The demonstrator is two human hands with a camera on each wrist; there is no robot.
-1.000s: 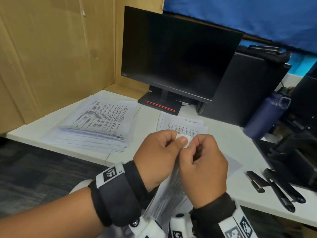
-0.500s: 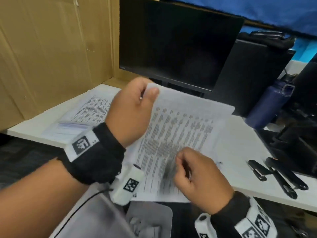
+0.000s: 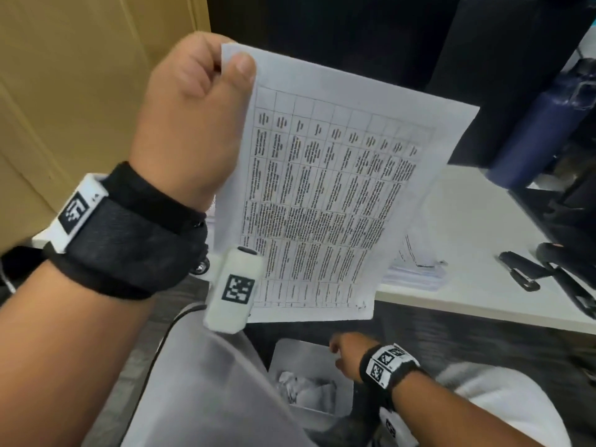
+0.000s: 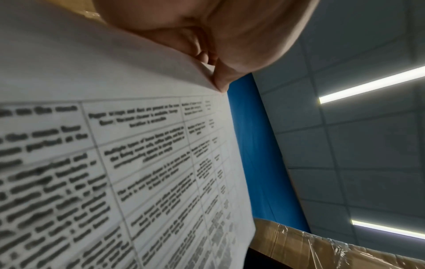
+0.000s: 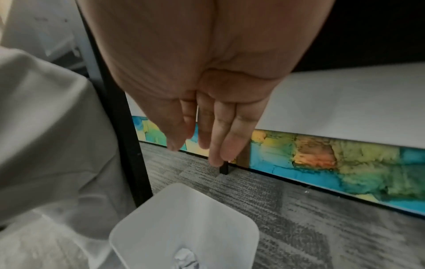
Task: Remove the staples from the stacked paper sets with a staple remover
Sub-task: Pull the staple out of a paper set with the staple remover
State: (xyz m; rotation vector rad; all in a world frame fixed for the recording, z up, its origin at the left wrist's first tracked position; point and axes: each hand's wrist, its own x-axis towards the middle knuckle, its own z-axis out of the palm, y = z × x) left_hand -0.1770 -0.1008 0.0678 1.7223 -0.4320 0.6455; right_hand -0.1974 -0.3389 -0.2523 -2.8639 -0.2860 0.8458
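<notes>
My left hand (image 3: 225, 64) pinches the top corner of a printed paper set (image 3: 338, 188) between thumb and fingers and holds it up in front of the monitor. The left wrist view shows the same pinch of my left hand (image 4: 214, 72) on the paper set (image 4: 115, 163). Down below the desk edge, my right hand (image 3: 338, 356) hangs over a white waste bin (image 3: 290, 353). In the right wrist view the right hand (image 5: 202, 145) has straight fingers with nothing in them, above the bin (image 5: 184, 209). A small black tool (image 3: 519, 269), perhaps the staple remover, lies on the desk at right.
A stack of papers (image 3: 416, 269) lies on the white desk (image 3: 467, 221) behind the held set. A blue bottle (image 3: 541, 130) and dark equipment stand at the right, a monitor (image 3: 322, 33) behind, a cardboard wall (image 3: 80, 91) at the left. Crumpled paper lies in the bin.
Both hands were together at the paper's corner. The left hand has since raised the paper set high, and the right hand has let go, dropped below the desk over the bin and opened.
</notes>
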